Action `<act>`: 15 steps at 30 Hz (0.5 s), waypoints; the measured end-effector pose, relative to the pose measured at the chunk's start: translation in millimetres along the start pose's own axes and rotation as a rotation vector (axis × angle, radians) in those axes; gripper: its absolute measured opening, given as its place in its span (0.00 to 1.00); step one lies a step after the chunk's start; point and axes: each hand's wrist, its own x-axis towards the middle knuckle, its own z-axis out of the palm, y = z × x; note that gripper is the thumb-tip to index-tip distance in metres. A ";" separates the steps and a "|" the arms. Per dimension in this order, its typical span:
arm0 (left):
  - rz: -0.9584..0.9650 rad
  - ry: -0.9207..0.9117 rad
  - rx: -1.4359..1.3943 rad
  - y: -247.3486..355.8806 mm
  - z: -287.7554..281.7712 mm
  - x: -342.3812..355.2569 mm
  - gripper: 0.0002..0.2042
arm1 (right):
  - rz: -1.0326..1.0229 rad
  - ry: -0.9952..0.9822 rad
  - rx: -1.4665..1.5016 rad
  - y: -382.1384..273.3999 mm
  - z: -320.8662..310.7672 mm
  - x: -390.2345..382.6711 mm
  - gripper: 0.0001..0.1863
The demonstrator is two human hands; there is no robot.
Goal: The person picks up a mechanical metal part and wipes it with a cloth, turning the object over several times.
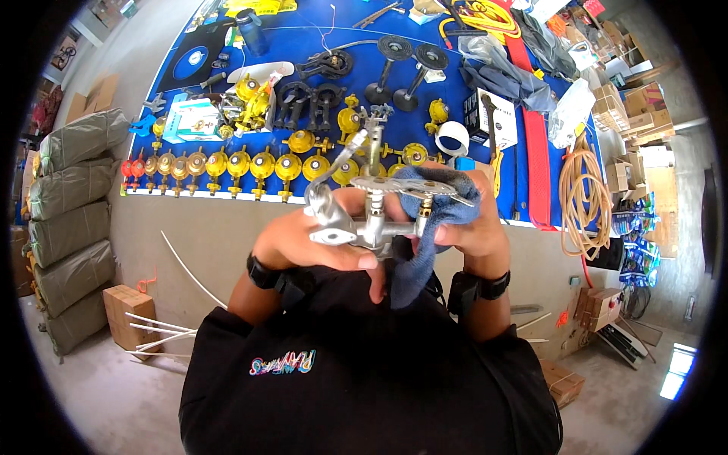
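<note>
A silvery metal gas valve assembly (331, 215) is held up in front of my chest, before the near edge of the blue table. It has pipe-like stems, brass-coloured nozzles and a flat plate with holes along its top. My left hand (292, 241) is closed around its left side, the thumb lying along the lower body. On the other side, my right hand (479, 236) grips a blue-grey cloth (415, 265), which is bunched against the assembly's right end and hangs below it. The cloth and metal hide some of my fingers. Yellow gas regulators (262, 164) stand in a row just beyond.
The blue table (311, 30) also bears black burner stands (394, 51), a white box (491, 117), a tape roll (453, 139) and a dark bottle (251, 32). A coiled tan hose (585, 197) hangs at its right edge. Wrapped bundles (76, 220) are stacked at left.
</note>
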 end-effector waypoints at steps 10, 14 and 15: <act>0.070 0.183 0.627 16.6 2.3 -1.1 0.23 | -0.041 0.148 -0.123 0.5 17.8 3.1 0.22; 0.114 0.118 0.157 1.5 -6.0 -6.9 0.21 | -0.077 0.044 -0.030 -2.3 12.5 -2.5 0.27; 0.114 0.048 0.072 7.0 -5.3 -1.4 0.22 | -0.084 0.031 -0.003 -3.3 13.2 -3.4 0.28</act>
